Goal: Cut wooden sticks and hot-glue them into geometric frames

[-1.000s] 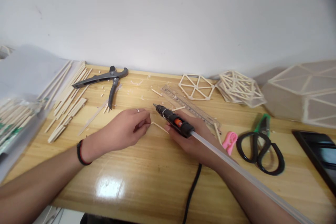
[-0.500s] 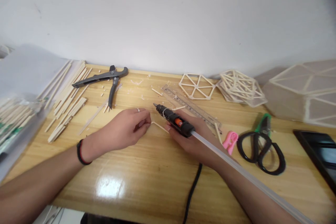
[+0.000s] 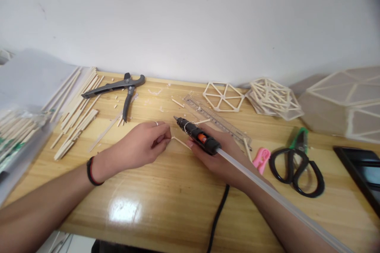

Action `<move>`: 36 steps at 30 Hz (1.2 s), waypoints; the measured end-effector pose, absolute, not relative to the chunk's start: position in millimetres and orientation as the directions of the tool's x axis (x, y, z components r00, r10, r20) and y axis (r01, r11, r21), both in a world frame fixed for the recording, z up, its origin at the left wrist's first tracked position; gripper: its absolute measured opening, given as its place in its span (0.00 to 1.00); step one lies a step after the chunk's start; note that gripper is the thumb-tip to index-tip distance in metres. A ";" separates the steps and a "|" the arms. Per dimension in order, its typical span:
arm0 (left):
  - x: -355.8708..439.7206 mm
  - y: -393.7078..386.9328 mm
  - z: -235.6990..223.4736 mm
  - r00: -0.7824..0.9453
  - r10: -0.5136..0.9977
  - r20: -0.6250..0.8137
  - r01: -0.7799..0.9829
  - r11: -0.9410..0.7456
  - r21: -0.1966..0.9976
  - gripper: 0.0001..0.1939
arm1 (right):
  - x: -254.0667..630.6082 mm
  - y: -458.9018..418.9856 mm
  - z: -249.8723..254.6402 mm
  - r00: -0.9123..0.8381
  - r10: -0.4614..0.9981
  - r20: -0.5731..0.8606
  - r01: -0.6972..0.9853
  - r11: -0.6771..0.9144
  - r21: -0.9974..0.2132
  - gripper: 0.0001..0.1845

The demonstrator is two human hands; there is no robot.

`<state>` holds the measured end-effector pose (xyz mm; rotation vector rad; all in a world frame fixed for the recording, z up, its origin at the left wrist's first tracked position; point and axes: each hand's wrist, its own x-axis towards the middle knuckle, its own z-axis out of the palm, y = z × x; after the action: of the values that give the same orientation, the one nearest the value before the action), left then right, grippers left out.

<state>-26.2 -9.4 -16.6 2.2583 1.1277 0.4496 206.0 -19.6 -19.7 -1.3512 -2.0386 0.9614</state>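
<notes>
Nothing had visibly moved, work seemingly paused: right hand [image 3: 223,156] gripping the glue gun [image 3: 196,134], left hand [image 3: 147,142], left of it, pinching a stick [image 3: 181,142].

A wooden table [image 3: 166,209] bears sticks [image 3: 77,133], pruner [image 3: 111,87], scissors [image 3: 291,166].

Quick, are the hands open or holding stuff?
Left hand: closed, by one end of a thin stick; can't tell if held.
Right hand: closed around the black glue gun.
</notes>
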 end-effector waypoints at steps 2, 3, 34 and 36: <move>-26.3 -9.1 -16.6 0.588 0.808 0.045 0.617 -0.483 0.622 0.06 | 206.3 -19.6 -19.9 -0.377 0.926 0.030 0.568 0.256 -0.782 0.02; -26.4 -9.1 -16.6 0.589 0.807 0.047 0.615 -0.485 0.622 0.06 | 206.4 -19.6 -20.0 -0.377 0.926 0.031 0.568 0.257 -0.782 0.02; -27.5 -9.5 -17.4 0.595 0.802 0.055 0.608 -0.494 0.621 0.06 | 205.5 -20.0 -19.6 -0.371 0.928 0.026 0.570 0.249 -0.783 0.03; -27.4 -9.2 -17.3 0.594 0.803 0.051 0.612 -0.492 0.620 0.06 | 205.4 -20.4 -18.9 -0.370 0.929 0.025 0.570 0.248 -0.784 0.03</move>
<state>-27.4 -9.2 -17.3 2.2683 1.1184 0.4539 205.4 -20.4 -18.9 -1.3606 -2.0336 0.9625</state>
